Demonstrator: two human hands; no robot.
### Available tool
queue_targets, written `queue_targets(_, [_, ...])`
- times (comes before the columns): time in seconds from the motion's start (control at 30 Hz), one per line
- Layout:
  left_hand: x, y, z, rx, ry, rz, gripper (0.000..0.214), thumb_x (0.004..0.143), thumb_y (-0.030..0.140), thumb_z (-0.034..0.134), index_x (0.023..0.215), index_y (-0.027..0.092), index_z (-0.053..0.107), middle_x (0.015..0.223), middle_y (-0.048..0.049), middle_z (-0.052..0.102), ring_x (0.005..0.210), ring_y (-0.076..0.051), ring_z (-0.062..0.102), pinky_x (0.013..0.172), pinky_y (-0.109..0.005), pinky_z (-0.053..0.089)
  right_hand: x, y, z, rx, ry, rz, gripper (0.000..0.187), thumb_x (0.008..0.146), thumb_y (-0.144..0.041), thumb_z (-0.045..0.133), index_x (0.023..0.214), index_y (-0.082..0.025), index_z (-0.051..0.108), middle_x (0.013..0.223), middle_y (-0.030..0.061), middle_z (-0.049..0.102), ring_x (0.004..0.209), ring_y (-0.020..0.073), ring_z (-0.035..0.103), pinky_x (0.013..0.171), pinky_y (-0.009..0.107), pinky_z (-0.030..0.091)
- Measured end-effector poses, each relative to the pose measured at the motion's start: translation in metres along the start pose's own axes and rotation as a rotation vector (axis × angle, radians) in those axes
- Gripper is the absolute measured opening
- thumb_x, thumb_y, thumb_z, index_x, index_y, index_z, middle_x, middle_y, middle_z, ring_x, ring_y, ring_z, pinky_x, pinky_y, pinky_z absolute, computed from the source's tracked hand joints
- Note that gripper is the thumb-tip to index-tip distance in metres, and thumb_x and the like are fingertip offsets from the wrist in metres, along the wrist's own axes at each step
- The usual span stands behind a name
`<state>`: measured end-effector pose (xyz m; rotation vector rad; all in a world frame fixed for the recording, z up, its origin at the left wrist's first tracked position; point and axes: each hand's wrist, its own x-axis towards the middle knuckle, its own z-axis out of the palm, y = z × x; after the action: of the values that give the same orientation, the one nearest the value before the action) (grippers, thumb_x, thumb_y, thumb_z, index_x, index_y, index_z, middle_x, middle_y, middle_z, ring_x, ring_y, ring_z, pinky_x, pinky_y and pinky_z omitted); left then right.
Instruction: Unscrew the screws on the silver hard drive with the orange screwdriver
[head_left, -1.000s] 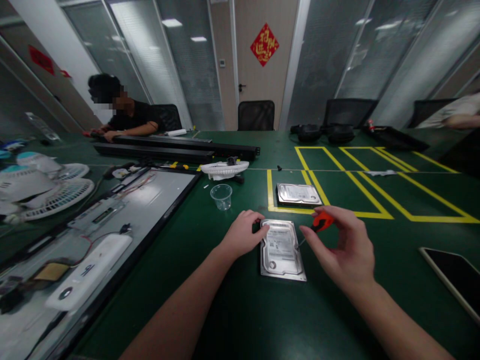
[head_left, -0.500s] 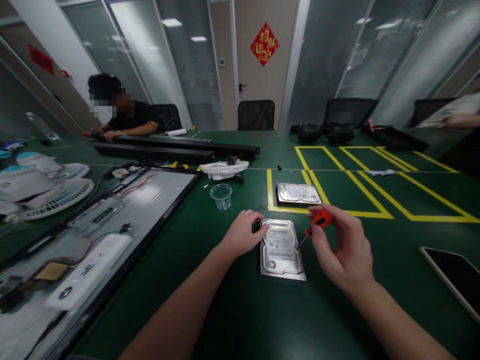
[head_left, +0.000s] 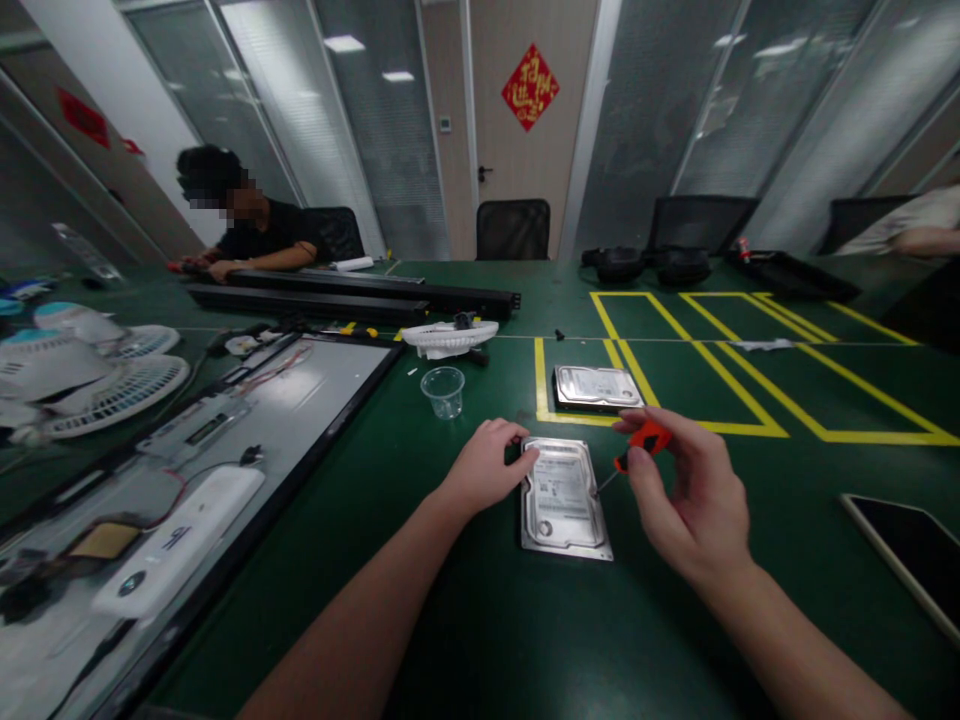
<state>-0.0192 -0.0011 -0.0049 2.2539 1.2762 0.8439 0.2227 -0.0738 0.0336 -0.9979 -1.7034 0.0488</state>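
Note:
A silver hard drive (head_left: 564, 498) lies flat on the green table (head_left: 465, 600) right before me. My left hand (head_left: 486, 468) rests curled against its top left corner and steadies it. My right hand (head_left: 690, 500) pinches a small screwdriver with an orange handle (head_left: 643, 440). The thin shaft slants down to the drive's right edge. A second hard drive (head_left: 597, 387) lies a little farther back, inside a yellow taped square.
A clear plastic cup (head_left: 443, 392) stands left of the drives. An opened flat screen panel (head_left: 187, 470) fills the left side, with white fan parts (head_left: 90, 375) beyond it. A dark tablet (head_left: 911, 560) lies at the right. Another person (head_left: 240, 230) sits at the far left.
My right hand has turned slightly around the screwdriver, with the fingers shifting on the orange handle. The left hand and the drive have stayed put.

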Motion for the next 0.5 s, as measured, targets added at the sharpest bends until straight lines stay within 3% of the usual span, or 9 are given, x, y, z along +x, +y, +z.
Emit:
queue_targets(0.23, [0.000,0.001,-0.001,-0.005,0.000,0.002,0.021,0.096,0.035,0.066,0.107,0.019,0.072,0.105,-0.0077,0.071,0.102,-0.025,0.063,0.092,-0.040,0.052,0.012,-0.003,-0.004,-0.213,0.097,-0.169,0.058,0.080,-0.015,0.083,0.133,-0.024,0.062,0.111,0.0092,0.065,0.097,0.0237,0.066,0.081,0.041,0.058])
queue_targets(0.5, [0.000,0.002,-0.002,-0.001,-0.013,-0.006,0.022,0.097,0.036,0.064,0.108,0.019,0.072,0.105,-0.0077,0.071,0.103,-0.025,0.063,0.093,-0.040,0.051,0.001,-0.002,-0.001,-0.028,0.012,-0.007,0.062,0.087,-0.010,0.071,0.145,-0.026,0.053,0.127,0.0111,0.069,0.113,0.0274,0.071,0.099,0.050,0.058])
